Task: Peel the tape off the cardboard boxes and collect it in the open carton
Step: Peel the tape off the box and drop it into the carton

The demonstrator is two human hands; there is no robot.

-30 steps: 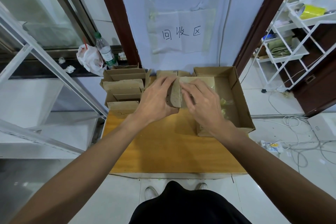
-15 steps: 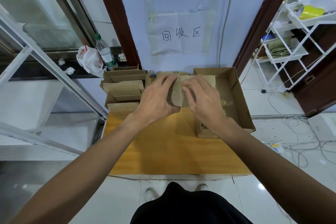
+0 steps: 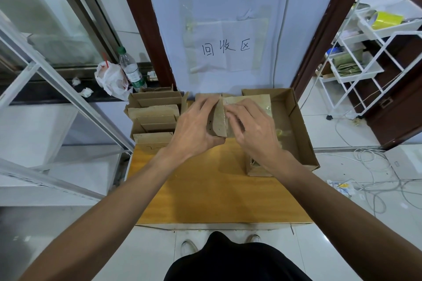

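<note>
Some tape (image 3: 282, 133) is in open carton (image 3: 299, 118); stack (image 3: 155, 112) is left.
One cardboard box (image 3: 220, 121) is gripped by left hand (image 3: 194, 130); right hand (image 3: 251, 130) fingers (image 3: 235, 118) are curled, pinch unclear.

Left hand (image 3: 194, 125) covers most of the cardboard box's (image 3: 220, 121) left face. Right hand (image 3: 253, 130) fingers (image 3: 237, 116) curl under, can't tell if they pinch tape. Right forearm (image 3: 319, 180) hides open carton's (image 3: 302, 125) near-left corner. Both arms cut off at bottom edge.
</note>
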